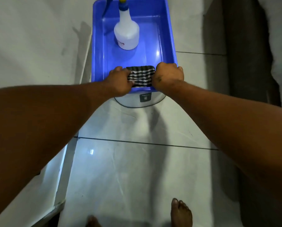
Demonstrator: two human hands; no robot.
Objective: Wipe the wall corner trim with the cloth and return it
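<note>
Cloth (140,76) lies folded over the near rim of the tub (167,38), long axis running between my hands. Left hand (120,81) and right hand (169,77) are both clenched on its ends. Beyond my grip the tub floor is bare up to the bottle (126,32), whose red lettering is unreadable.
</note>
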